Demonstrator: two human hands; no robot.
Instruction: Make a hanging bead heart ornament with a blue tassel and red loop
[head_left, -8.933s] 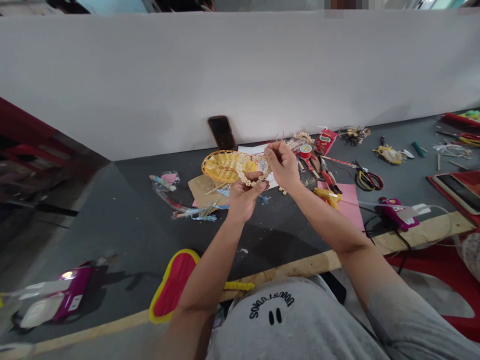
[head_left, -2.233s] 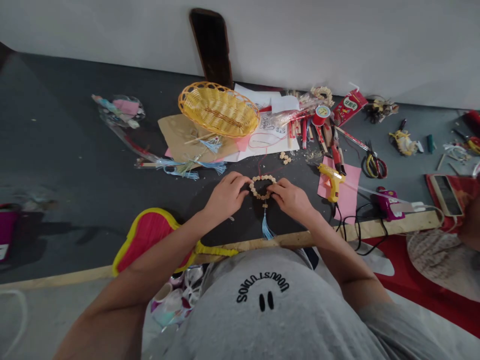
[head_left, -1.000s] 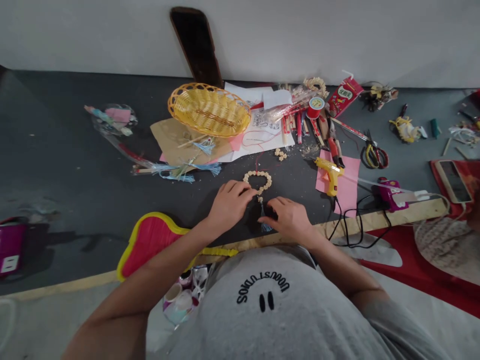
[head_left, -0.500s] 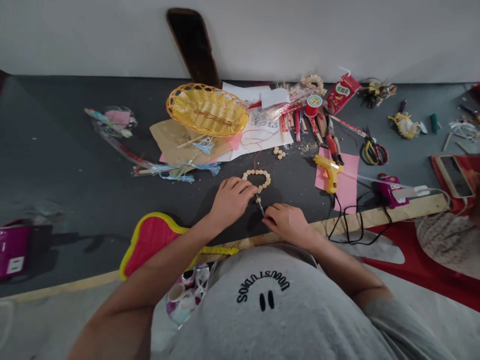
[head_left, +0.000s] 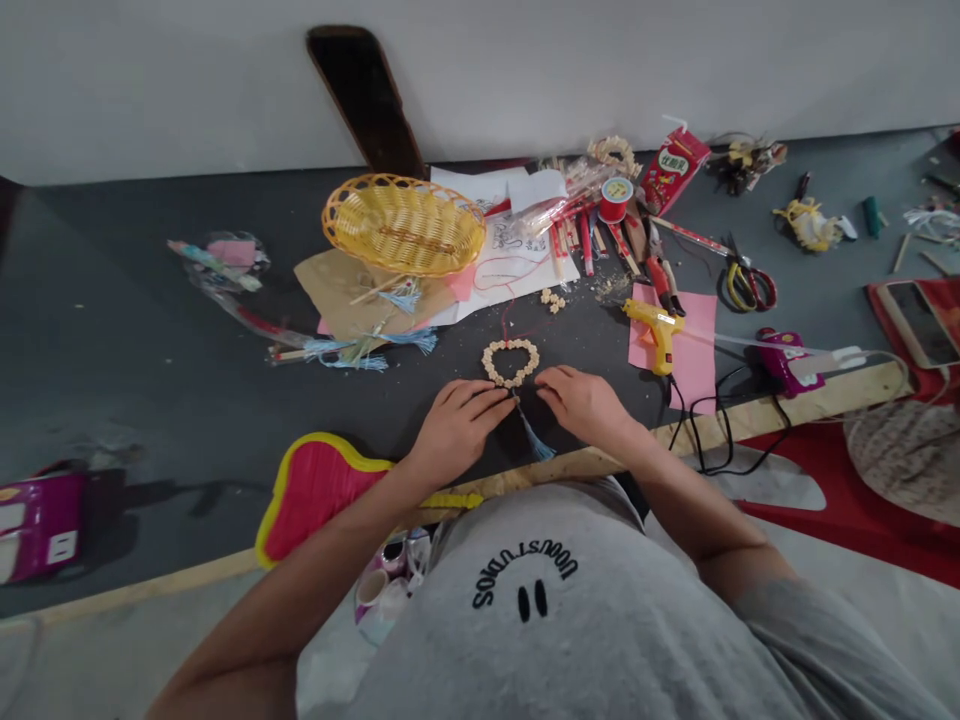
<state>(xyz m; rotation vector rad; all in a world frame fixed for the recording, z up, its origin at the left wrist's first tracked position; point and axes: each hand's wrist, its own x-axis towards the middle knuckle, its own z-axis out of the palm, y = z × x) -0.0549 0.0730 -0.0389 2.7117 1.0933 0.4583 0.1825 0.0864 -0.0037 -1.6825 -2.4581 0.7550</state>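
A heart-shaped ornament of pale wooden beads [head_left: 535, 360] lies on the dark table in front of me, with a red string at its top. From its lower tip a blue tassel [head_left: 537, 440] hangs down toward the table's front edge. My left hand [head_left: 457, 425] is closed at the lower tip, its fingertips on the ornament where the tassel joins; the thumb is mostly hidden. Just right of the heart, my right hand [head_left: 581, 402] hovers with curved fingers slightly apart, and I see nothing in it.
Behind lie a yellow woven basket [head_left: 405, 225], papers and a red thread spool [head_left: 616, 201]. At right are a yellow glue gun [head_left: 657, 333] on pink paper, its black cord, and scissors [head_left: 746, 285]. A red-and-yellow padded piece [head_left: 322, 490] sits by my left forearm.
My right hand has let go of the tassel and moved up beside the heart. The tassel's end now lies spread. My left hand has shifted slightly down at the lower tip.
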